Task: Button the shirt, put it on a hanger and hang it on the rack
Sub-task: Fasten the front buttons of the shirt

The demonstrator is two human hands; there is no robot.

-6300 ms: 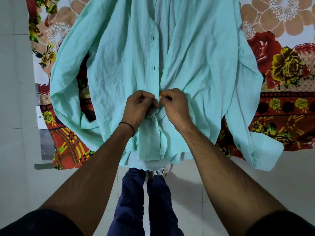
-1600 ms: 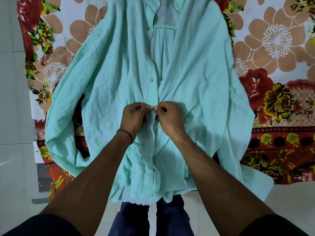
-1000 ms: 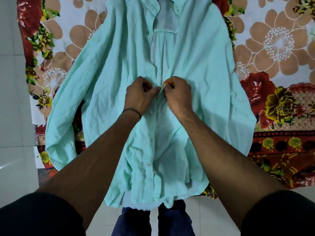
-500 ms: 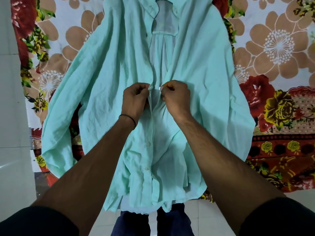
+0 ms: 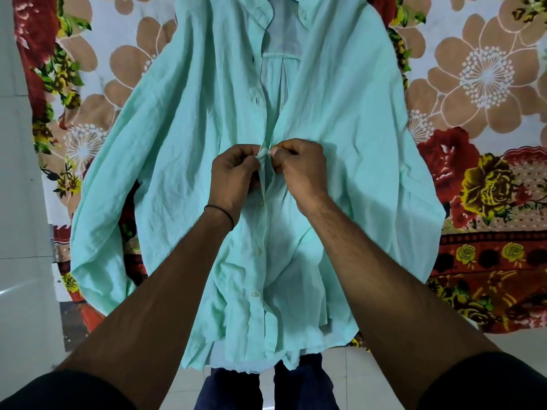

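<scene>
Change since earlier: both hands have climbed the front of the shirt [image 5: 183,161] from near the hem to about mid-chest; two fastened buttons [image 5: 258,251] now lie below the wrists.
Shirt: mint green and wrinkled, spread front-up on a floral bedsheet [image 5: 479,84], collar at the far end, hem hanging over the near edge above the person's dark trousers [image 5: 236,392].
Left hand [image 5: 233,176]: clenched, thumb and fingers pinching the left front edge of the shirt at the placket.
Right hand [image 5: 302,170]: clenched, fingertips pinching the opposite edge, touching the left hand's pinch.
Placket above the hands: open, showing the inner back panel up to the collar [image 5: 266,16].
Hidden: the button and hole being worked sit inside the pinch and cannot be made out; the fingertips cover them.
Cut off: the collar top runs out of the frame; the right sleeve's cuff [image 5: 435,261] is folded under and hard to read.
Wrist: a thin black band [image 5: 220,211] on the left.
</scene>
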